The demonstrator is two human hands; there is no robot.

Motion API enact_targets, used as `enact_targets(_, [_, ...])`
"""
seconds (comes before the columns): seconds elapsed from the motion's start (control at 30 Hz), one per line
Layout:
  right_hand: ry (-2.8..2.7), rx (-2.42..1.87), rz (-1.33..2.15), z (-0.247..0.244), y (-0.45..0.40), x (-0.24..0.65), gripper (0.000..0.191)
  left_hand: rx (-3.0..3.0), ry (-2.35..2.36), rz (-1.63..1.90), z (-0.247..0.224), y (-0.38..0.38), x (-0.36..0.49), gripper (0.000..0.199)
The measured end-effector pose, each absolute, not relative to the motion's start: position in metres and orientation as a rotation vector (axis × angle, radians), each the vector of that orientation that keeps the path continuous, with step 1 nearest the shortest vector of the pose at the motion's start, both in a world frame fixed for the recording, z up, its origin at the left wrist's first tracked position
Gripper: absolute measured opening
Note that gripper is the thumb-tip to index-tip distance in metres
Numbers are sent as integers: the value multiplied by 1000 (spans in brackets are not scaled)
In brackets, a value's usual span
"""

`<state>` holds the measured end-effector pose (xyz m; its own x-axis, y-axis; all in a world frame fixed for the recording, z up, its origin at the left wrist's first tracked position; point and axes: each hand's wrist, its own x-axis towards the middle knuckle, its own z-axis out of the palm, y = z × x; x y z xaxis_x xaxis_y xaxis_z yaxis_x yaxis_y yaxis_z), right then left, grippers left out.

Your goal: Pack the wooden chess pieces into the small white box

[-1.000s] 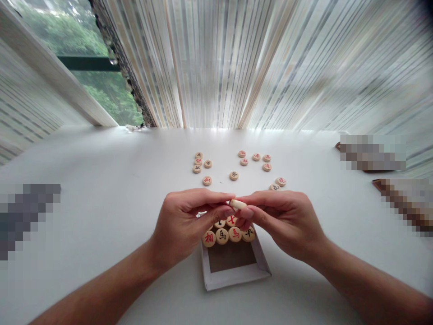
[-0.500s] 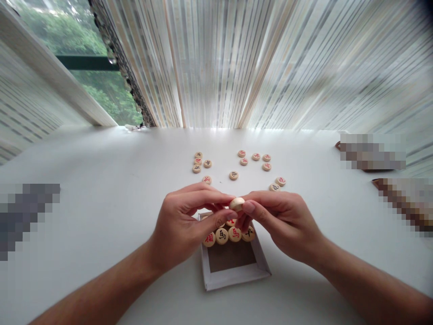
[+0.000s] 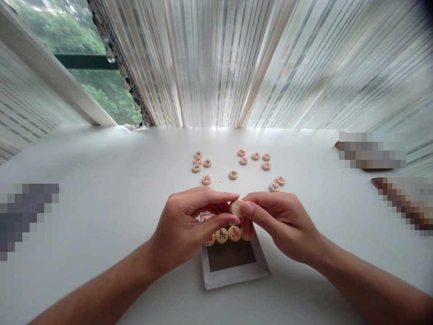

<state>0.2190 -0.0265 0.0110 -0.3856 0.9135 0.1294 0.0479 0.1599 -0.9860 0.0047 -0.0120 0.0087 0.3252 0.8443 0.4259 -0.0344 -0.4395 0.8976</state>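
A round wooden Chinese chess piece (image 3: 236, 208) is held above a shallow box, a plain pale face toward me. My right hand (image 3: 284, 221) pinches its right side between thumb and fingers. At its left edge, the thumb and forefinger of my left hand (image 3: 189, 221) close around it. Below lies the open white box (image 3: 237, 276), its near part showing a bare brown bottom. Inside it, a row includes a black-marked piece (image 3: 221, 235) and a red-marked piece (image 3: 234, 233). My hands hide the far part of the box.
Several loose chess pieces lie farther back on the white table (image 3: 101, 180), among them a black-marked one (image 3: 233, 174) and a pair at the right (image 3: 280, 180). Pixelated objects stand at both sides. A striped curtain (image 3: 216, 67) hangs behind the table.
The held piece has tilted, so more of its plain face shows. My left fingers have spread slightly around it. The loose pieces on the table stay in place.
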Motion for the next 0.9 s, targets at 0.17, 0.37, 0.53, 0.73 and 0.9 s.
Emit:
enact_targets(0.17, [-1654,-1000,1266,11,-29,219,26,1876,731,1249,7,-12,4,27])
enact_targets(0.37, [-1658,-1067,1236,15,-28,217,34,1980,669,1217,6,-11,3,27])
enact_targets(0.53, [-1632,-1071,1321,15,-29,220,41,1823,749,1186,8,-12,5,24])
enact_targets(0.73, [-1540,-982,1500,15,-28,219,31,1510,760,1150,11,-14,10,29])
enact_targets(0.9, [-1521,-1009,1555,16,-29,218,34,1406,763,1134,13,-16,11,30])
